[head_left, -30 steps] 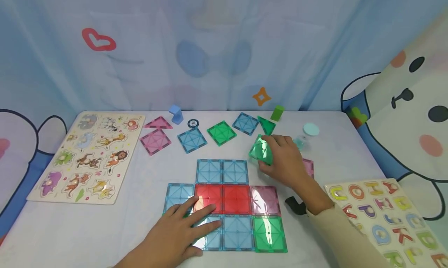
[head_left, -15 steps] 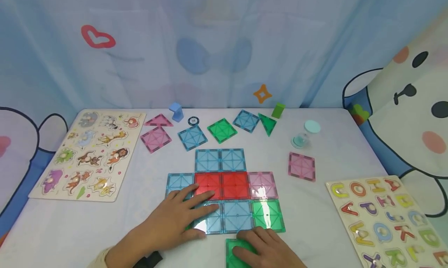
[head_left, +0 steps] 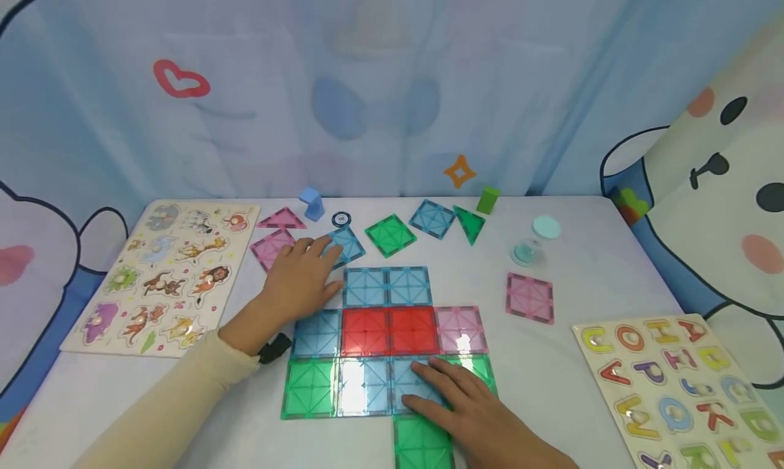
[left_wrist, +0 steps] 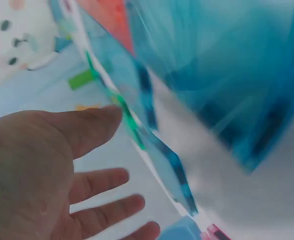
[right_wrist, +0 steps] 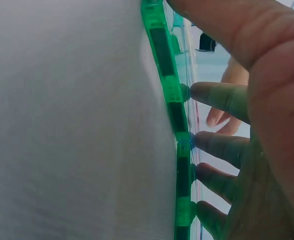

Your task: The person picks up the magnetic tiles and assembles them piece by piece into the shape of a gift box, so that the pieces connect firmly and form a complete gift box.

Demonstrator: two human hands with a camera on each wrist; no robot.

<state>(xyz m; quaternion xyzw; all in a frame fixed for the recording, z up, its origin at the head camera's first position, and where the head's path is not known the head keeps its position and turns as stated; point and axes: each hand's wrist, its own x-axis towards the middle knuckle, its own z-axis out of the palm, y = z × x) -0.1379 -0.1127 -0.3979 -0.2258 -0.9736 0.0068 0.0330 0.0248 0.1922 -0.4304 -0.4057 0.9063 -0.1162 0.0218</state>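
Note:
Flat see-through magnetic tiles form a joined layout on the table, with two red tiles [head_left: 390, 331] in the middle and blue tiles [head_left: 364, 386], green ones and a pink one around them. My right hand [head_left: 480, 414] lies with spread fingers over the front of the layout. Its fingertips touch the blue tile and a green tile [head_left: 422, 443] that sticks out at the front. My left hand [head_left: 300, 282] reaches behind the layout's left side, fingers extended over a loose blue tile [head_left: 349, 248]. In the left wrist view its fingers [left_wrist: 99, 185] look relaxed and hold nothing.
Loose tiles lie along the back, among them a green square [head_left: 390, 235] and a green triangle [head_left: 469, 224]. A pink tile [head_left: 529, 297] and a small hourglass-like toy [head_left: 535, 241] are at right. An animal puzzle board [head_left: 165, 278] stands left, a letter board [head_left: 667, 387] right.
My right hand has brought a green tile from the back right to the layout's front and released its grip. My left hand has moved from the layout's left tiles to the loose blue tile behind.

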